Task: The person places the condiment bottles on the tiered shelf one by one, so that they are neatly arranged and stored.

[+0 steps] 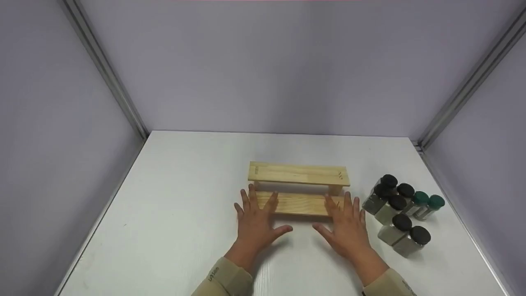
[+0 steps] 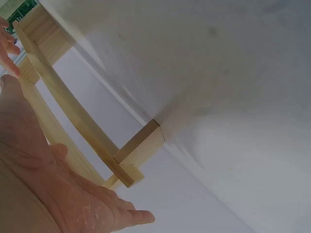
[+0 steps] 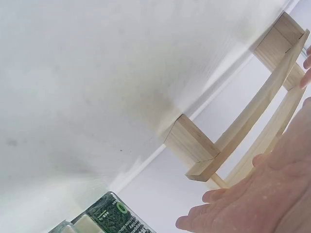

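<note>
A pale wooden two-step rack [image 1: 300, 174] stands on the white table, its upper board behind and its lower board [image 1: 302, 204] in front. Over the left end of the lower board my left hand [image 1: 255, 224] is spread, palm down, thumb pointing inward. My right hand [image 1: 348, 230] mirrors it at the right end, fingers straight and apart. Neither hand grips anything. From below, the left wrist view shows the rack's end leg [image 2: 141, 145] on the table, beside the hand. In the right wrist view the other leg [image 3: 189, 138] shows likewise.
Right of the rack, several square spice jars with black lids [image 1: 402, 222] stand grouped with two green-lidded jars [image 1: 435, 202]. One jar with a green label [image 3: 119, 211] shows in the right wrist view. Grey-violet panels [image 1: 263, 70] enclose the white table [image 1: 176, 213].
</note>
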Available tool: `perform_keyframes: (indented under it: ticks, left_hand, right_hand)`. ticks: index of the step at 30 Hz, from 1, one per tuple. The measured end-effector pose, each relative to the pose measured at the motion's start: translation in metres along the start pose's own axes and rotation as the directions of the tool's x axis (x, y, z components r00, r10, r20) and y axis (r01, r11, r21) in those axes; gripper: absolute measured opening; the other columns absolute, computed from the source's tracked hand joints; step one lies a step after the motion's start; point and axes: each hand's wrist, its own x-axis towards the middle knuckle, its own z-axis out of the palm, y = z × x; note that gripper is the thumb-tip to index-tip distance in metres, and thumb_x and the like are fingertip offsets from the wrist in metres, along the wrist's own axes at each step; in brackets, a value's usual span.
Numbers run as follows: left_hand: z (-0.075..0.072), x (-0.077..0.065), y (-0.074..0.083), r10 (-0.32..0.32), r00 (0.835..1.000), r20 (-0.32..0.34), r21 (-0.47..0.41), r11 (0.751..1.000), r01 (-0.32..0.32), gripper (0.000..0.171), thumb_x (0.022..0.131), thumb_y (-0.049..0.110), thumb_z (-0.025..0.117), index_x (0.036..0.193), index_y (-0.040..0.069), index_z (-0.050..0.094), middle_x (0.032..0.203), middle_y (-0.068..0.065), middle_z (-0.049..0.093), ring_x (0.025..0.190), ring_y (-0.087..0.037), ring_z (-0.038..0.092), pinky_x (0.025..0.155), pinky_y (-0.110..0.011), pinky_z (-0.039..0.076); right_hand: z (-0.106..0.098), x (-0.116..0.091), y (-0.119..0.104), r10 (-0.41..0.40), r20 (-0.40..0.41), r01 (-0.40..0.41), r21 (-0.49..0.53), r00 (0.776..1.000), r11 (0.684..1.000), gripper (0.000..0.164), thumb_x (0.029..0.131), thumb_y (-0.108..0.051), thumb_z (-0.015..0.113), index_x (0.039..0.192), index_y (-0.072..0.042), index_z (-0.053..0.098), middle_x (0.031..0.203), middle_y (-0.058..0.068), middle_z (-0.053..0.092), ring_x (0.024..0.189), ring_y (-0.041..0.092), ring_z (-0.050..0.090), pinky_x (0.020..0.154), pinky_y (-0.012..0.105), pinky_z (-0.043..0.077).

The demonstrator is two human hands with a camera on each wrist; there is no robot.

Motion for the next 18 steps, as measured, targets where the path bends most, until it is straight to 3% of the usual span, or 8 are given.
perform_keyframes:
  ticks: [3, 6, 8, 10, 12, 13, 16, 18]
  left_hand:
    - [-0.004, 0.003, 0.002, 0.005, 1.000, 0.003, -0.004, 1.000, -0.005, 0.107, 0.079, 0.079, 0.077, 0.166, 0.028, 0.039, 0.171, -0.034, 0.002, 0.154, -0.060, 0.004, 0.113, -0.079, 0.021]
    - [-0.017, 0.009, 0.002, -0.018, 0.999, -0.032, -0.041, 0.999, 0.016, 0.107, 0.083, 0.068, 0.081, 0.168, 0.025, 0.033, 0.170, -0.035, 0.006, 0.154, -0.060, 0.008, 0.113, -0.079, 0.023]
    - [-0.024, 0.013, 0.001, -0.037, 0.997, -0.062, -0.104, 0.994, 0.030, 0.107, 0.086, 0.059, 0.084, 0.169, 0.023, 0.028, 0.170, -0.034, 0.011, 0.154, -0.058, 0.015, 0.113, -0.078, 0.024]
    - [-0.030, 0.015, -0.001, -0.066, 0.995, -0.078, -0.190, 0.980, 0.051, 0.106, 0.089, 0.052, 0.084, 0.170, 0.021, 0.024, 0.170, -0.031, 0.017, 0.153, -0.055, 0.021, 0.114, -0.075, 0.026]
    - [-0.032, 0.013, -0.005, -0.105, 0.992, -0.069, -0.275, 0.958, 0.082, 0.103, 0.091, 0.047, 0.084, 0.169, 0.019, 0.024, 0.168, -0.029, 0.023, 0.151, -0.052, 0.029, 0.113, -0.072, 0.032]
    - [-0.032, 0.011, -0.008, -0.126, 0.990, -0.057, -0.312, 0.945, 0.102, 0.101, 0.092, 0.045, 0.084, 0.169, 0.018, 0.025, 0.167, -0.028, 0.026, 0.149, -0.050, 0.032, 0.112, -0.070, 0.035]
    - [-0.030, 0.007, -0.017, -0.175, 0.984, -0.022, -0.398, 0.905, 0.152, 0.093, 0.094, 0.039, 0.084, 0.166, 0.015, 0.031, 0.163, -0.027, 0.033, 0.145, -0.049, 0.039, 0.109, -0.064, 0.042]
    - [-0.029, 0.006, -0.023, -0.194, 0.981, 0.000, -0.446, 0.878, 0.174, 0.089, 0.095, 0.035, 0.083, 0.165, 0.012, 0.034, 0.161, -0.027, 0.037, 0.144, -0.049, 0.041, 0.109, -0.062, 0.043]
  right_hand:
    - [-0.009, -0.004, 0.000, -0.002, -0.024, 0.002, -0.001, 1.000, 1.000, 0.097, 0.094, -0.073, 0.065, 0.168, -0.022, 0.030, 0.169, 0.036, 0.008, 0.154, 0.060, 0.003, 0.116, 0.078, 0.014]
    - [-0.025, -0.009, 0.001, -0.023, -0.104, 0.026, 0.026, 0.994, 0.999, 0.096, 0.095, -0.065, 0.070, 0.169, -0.019, 0.027, 0.170, 0.034, 0.010, 0.154, 0.060, 0.005, 0.115, 0.078, 0.017]
    - [-0.038, -0.020, 0.006, -0.027, -0.195, 0.040, 0.061, 0.980, 0.997, 0.096, 0.094, -0.058, 0.074, 0.168, -0.018, 0.027, 0.170, 0.032, 0.012, 0.154, 0.059, 0.009, 0.113, 0.080, 0.019]
    - [-0.051, -0.035, 0.014, -0.023, -0.312, 0.055, 0.096, 0.950, 0.994, 0.095, 0.095, -0.058, 0.073, 0.168, -0.017, 0.028, 0.170, 0.029, 0.017, 0.153, 0.058, 0.015, 0.113, 0.079, 0.021]
    - [-0.062, -0.052, 0.024, -0.015, -0.446, 0.081, 0.129, 0.895, 0.988, 0.093, 0.096, -0.063, 0.069, 0.165, -0.013, 0.033, 0.168, 0.027, 0.024, 0.152, 0.056, 0.022, 0.115, 0.076, 0.022]
    - [-0.067, -0.061, 0.030, -0.010, -0.515, 0.096, 0.141, 0.857, 0.985, 0.093, 0.096, -0.066, 0.067, 0.163, -0.010, 0.035, 0.166, 0.027, 0.027, 0.151, 0.054, 0.025, 0.117, 0.073, 0.024]
    - [-0.079, -0.080, 0.048, 0.021, -0.701, 0.147, 0.179, 0.712, 0.973, 0.096, 0.095, -0.069, 0.066, 0.155, 0.001, 0.040, 0.159, 0.032, 0.036, 0.147, 0.050, 0.032, 0.121, 0.061, 0.024]
    - [-0.085, -0.088, 0.059, 0.087, -0.754, 0.136, 0.229, 0.651, 0.964, 0.095, 0.094, -0.058, 0.074, 0.154, 0.006, 0.038, 0.156, 0.034, 0.035, 0.147, 0.047, 0.030, 0.122, 0.054, 0.022]
